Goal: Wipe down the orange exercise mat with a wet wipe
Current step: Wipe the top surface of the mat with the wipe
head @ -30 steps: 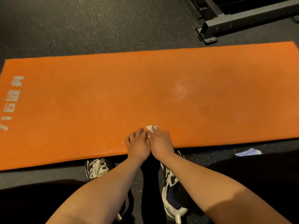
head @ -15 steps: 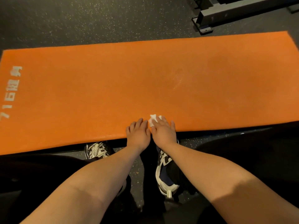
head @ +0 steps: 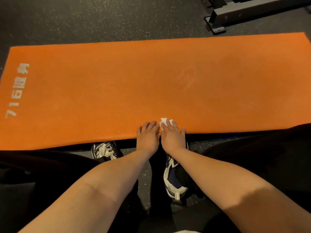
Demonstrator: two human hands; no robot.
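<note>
Far left, the white lettering (head: 16,91) ran sideways up the orange exercise mat (head: 101,89), its lowest character almost at the frame edge. The mat lay flat across the middle of the picture on the dark speckled floor (head: 84,17), its lower left corner and right end slipping out of frame. Lower left, dark trousers (head: 42,174) hid most of the left shoe (head: 105,150); only white laces showed, just below the mat's near edge. In the centre, the left hand (head: 147,137) lay flat on that near edge, fingers straight, holding nothing. Tight against it, the right hand (head: 173,137) pressed flat on the wet wipe (head: 164,122), fingers straight. Most of the wipe was buried under them, with a crumpled white tip poking out past the fingertips. The right forearm crossed over the right shoe (head: 175,179) below. Right of centre on the mat sat a faint shiny smear (head: 188,79), hard to make out. Upper right, beyond the mat, a grey metal frame (head: 235,12) stood on the floor, cut off by the top edge.
</note>
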